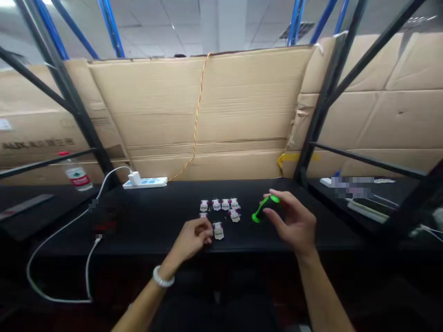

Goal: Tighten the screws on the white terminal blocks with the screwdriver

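The fingers [287, 198] of your right hand [299, 223], in the head view, pinch a black-and-green object [262, 207] against your thumb, at the right of the small white parts [225, 204]. Your thumb covers some of its dark body, so you cannot make out its full shape, nor whether its lower end touches the bench [148, 221]. Its long axis slants: 1 green end points down and left, toward the parts, and the other up and right.

Your left hand [192, 237] has its fingers curled beside the nearest of 7 parts; you cannot tell whether they grasp anything, since the tips are bunched together. That hand also partly hides 1 part behind it. Fine details on the parts are too small to read.
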`<act>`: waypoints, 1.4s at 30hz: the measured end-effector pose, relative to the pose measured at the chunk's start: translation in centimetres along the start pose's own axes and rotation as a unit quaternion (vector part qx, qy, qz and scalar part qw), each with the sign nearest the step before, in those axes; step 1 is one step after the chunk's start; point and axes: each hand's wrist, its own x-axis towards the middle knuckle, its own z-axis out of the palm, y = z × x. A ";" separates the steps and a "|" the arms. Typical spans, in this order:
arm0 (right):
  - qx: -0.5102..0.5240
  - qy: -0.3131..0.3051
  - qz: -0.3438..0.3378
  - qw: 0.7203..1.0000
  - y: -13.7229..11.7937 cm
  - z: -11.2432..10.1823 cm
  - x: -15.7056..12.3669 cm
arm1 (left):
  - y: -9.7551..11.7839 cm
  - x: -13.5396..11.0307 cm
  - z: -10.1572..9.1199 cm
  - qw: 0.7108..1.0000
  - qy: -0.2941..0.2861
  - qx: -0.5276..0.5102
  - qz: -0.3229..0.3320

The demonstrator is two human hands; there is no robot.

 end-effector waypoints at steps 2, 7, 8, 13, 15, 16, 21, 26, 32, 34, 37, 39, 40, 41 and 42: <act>-0.002 0.000 -0.003 1.000 0.0 0.0 0.0 | -0.2 0.1 0.0 1.000 0.003 -0.004 -0.003; -0.001 -0.001 -0.004 1.000 -0.1 0.0 0.1 | -0.3 0.0 0.2 1.000 0.009 0.016 0.011; 0.001 -0.001 -0.003 1.000 -0.1 -0.1 0.1 | -0.3 -0.1 0.2 1.000 0.011 0.025 0.015; 0.001 0.000 0.006 1.000 0.0 -0.1 0.0 | -0.2 -0.4 0.6 0.998 0.011 0.056 0.033; -0.002 -0.001 0.008 1.000 0.0 0.0 0.0 | -0.3 -0.5 0.7 0.997 0.009 0.063 0.041; -0.002 -0.002 0.009 1.000 0.0 0.0 0.0 | -0.4 -0.5 0.7 0.997 0.009 0.068 0.044; 0.007 -0.007 0.002 1.000 0.0 0.1 0.0 | -0.8 -0.4 0.9 0.996 0.012 0.076 0.036; 0.007 -0.008 0.004 1.000 0.2 0.1 -0.1 | -1.0 -0.4 0.7 0.996 0.012 0.074 0.058; 0.010 -0.013 -0.001 1.000 0.1 0.3 0.0 | -1.1 -0.7 0.4 0.995 0.002 0.072 0.067; 0.011 -0.014 -0.003 1.000 0.1 0.3 0.0 | -1.1 -0.7 0.4 0.994 0.006 0.085 0.068; 0.012 -0.018 -0.003 1.000 0.1 0.4 0.0 | -1.2 -0.7 0.5 0.989 0.008 0.116 0.092; 0.012 -0.019 0.000 1.000 0.1 0.5 -0.1 | -1.3 -0.7 0.6 0.982 0.008 0.142 0.121; 0.012 -0.018 0.000 1.000 0.1 0.5 -0.1 | -1.4 -0.7 0.7 0.979 0.008 0.153 0.135; 0.010 -0.018 0.000 1.000 0.1 0.5 -0.1 | -1.5 -0.7 0.7 0.976 0.009 0.160 0.146; 0.008 -0.017 0.000 1.000 0.1 0.5 -0.2 | -1.6 -0.7 0.8 0.974 0.009 0.166 0.154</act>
